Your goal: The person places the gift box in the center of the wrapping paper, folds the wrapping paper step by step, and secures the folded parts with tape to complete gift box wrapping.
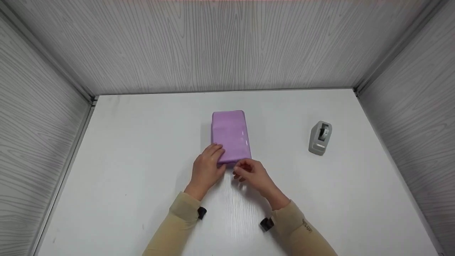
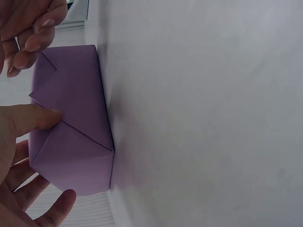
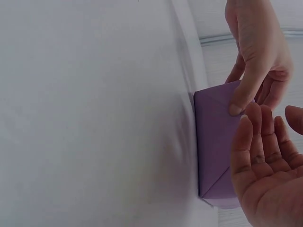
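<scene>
A box wrapped in purple paper [image 1: 230, 129] lies on the table, its long side running away from me. My left hand [image 1: 207, 166] holds its near left corner. In the left wrist view the left thumb [image 2: 40, 117] presses the folded paper flap on the near end, while the other fingers lie along the side. Close to the near right corner is my right hand [image 1: 255, 175]. Its fingers [image 3: 258, 137] are loosely bent and the thumb stands apart from them in the right wrist view. Whether a small pale bit at the right index fingertip is nail or tape is unclear.
A grey tape dispenser [image 1: 320, 138] with a roll in it stands on the white table [image 1: 142, 142], to the right of the box. Grey wood-grain panels [image 1: 227, 46] rise behind the table and along both sides.
</scene>
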Demonstrator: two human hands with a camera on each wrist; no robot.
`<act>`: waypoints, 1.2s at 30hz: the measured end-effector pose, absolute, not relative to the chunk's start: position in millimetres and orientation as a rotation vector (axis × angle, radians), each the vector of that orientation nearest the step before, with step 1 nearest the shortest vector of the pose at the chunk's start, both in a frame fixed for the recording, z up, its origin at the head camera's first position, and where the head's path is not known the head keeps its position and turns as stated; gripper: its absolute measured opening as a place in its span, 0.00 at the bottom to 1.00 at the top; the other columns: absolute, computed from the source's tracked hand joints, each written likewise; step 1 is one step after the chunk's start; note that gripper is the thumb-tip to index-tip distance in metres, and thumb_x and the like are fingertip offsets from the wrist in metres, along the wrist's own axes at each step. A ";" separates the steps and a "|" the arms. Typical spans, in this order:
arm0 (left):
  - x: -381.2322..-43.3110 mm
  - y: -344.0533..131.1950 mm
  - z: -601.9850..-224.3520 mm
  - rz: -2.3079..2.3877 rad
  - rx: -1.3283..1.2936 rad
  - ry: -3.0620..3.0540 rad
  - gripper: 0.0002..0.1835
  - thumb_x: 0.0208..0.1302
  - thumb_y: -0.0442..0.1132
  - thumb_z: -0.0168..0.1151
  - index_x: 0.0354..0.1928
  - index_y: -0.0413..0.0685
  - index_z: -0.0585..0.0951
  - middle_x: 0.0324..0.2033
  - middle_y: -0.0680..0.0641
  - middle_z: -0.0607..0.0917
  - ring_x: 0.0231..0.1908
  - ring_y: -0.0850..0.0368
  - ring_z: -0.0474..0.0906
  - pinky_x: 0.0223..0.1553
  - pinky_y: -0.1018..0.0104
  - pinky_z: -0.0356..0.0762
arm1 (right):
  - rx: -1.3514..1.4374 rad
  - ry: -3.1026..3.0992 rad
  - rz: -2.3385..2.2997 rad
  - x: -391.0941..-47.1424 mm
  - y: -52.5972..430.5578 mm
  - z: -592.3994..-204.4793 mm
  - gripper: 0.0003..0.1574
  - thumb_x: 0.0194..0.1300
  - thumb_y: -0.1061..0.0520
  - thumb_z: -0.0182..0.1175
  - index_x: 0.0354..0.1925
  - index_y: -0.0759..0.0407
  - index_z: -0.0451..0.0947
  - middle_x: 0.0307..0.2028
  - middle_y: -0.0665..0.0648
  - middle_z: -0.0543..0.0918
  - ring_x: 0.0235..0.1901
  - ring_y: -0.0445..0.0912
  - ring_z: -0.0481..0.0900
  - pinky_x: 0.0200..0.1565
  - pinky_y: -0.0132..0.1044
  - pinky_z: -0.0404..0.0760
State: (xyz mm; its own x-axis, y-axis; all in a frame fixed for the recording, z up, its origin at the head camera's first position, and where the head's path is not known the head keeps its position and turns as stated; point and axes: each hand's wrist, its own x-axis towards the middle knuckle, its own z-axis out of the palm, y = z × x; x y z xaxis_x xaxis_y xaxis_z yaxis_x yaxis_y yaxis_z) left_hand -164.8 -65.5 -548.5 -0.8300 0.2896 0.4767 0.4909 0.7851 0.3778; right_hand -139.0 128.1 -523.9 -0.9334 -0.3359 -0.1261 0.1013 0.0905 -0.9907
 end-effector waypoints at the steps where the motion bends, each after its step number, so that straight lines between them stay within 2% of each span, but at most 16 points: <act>1: -165.0 -65.6 -548.5 -0.700 -0.593 -2.574 0.25 0.47 0.37 0.77 0.49 0.40 0.83 0.54 0.44 0.82 0.60 0.47 0.73 0.54 0.52 0.76 | -0.229 2.043 -1.921 -141.1 127.1 -527.2 0.08 0.70 0.65 0.57 0.42 0.74 0.75 0.36 0.74 0.81 0.37 0.63 0.82 0.43 0.65 0.77; 6: -165.4 -65.6 -548.6 -0.697 -0.601 -2.561 0.24 0.47 0.37 0.77 0.49 0.40 0.83 0.54 0.44 0.82 0.59 0.47 0.74 0.53 0.52 0.76 | -0.226 2.030 -1.951 -147.3 121.7 -532.8 0.09 0.70 0.64 0.59 0.42 0.72 0.75 0.34 0.65 0.83 0.34 0.53 0.83 0.41 0.59 0.81; 9: -165.3 -65.3 -548.3 -0.686 -0.601 -2.572 0.24 0.47 0.37 0.77 0.49 0.40 0.83 0.54 0.44 0.82 0.60 0.47 0.73 0.53 0.52 0.76 | -0.223 2.035 -1.957 -149.1 118.9 -532.5 0.11 0.69 0.62 0.60 0.42 0.71 0.75 0.34 0.64 0.83 0.33 0.50 0.83 0.40 0.57 0.81; 16: -165.4 -64.5 -547.7 -0.675 -0.593 -2.588 0.24 0.49 0.37 0.77 0.50 0.40 0.83 0.55 0.44 0.81 0.60 0.47 0.73 0.54 0.52 0.75 | -0.173 2.016 -1.963 -144.9 113.7 -511.1 0.09 0.69 0.66 0.58 0.41 0.75 0.75 0.35 0.75 0.81 0.33 0.55 0.82 0.40 0.57 0.81; 22: -165.2 -64.5 -547.4 -0.679 -0.589 -2.594 0.24 0.49 0.38 0.77 0.51 0.40 0.83 0.55 0.44 0.81 0.61 0.47 0.73 0.54 0.52 0.76 | -0.117 2.066 -1.935 -140.2 110.5 -500.6 0.12 0.70 0.66 0.57 0.43 0.79 0.75 0.37 0.76 0.81 0.35 0.60 0.82 0.41 0.57 0.81; 27: -165.2 -64.5 -547.6 -0.678 -0.584 -2.598 0.24 0.49 0.38 0.77 0.50 0.40 0.83 0.55 0.45 0.81 0.61 0.48 0.73 0.54 0.52 0.75 | -0.052 2.090 -1.901 -143.8 110.7 -513.8 0.14 0.70 0.65 0.57 0.44 0.80 0.75 0.38 0.76 0.82 0.37 0.61 0.82 0.41 0.56 0.81; 32: -165.4 -64.7 -548.2 -0.687 -0.583 -2.590 0.24 0.49 0.38 0.77 0.50 0.40 0.83 0.55 0.45 0.81 0.60 0.47 0.73 0.55 0.53 0.75 | -0.017 2.085 -1.925 -149.0 111.6 -534.8 0.15 0.70 0.62 0.57 0.44 0.78 0.77 0.36 0.72 0.83 0.34 0.57 0.82 0.39 0.54 0.82; 36: -164.8 -65.1 -548.5 -0.698 -0.583 -2.588 0.24 0.48 0.38 0.77 0.50 0.40 0.83 0.55 0.44 0.81 0.60 0.47 0.73 0.55 0.53 0.75 | 0.011 2.099 -1.958 -148.0 109.7 -540.3 0.14 0.70 0.61 0.58 0.42 0.75 0.79 0.34 0.67 0.85 0.31 0.50 0.82 0.35 0.45 0.82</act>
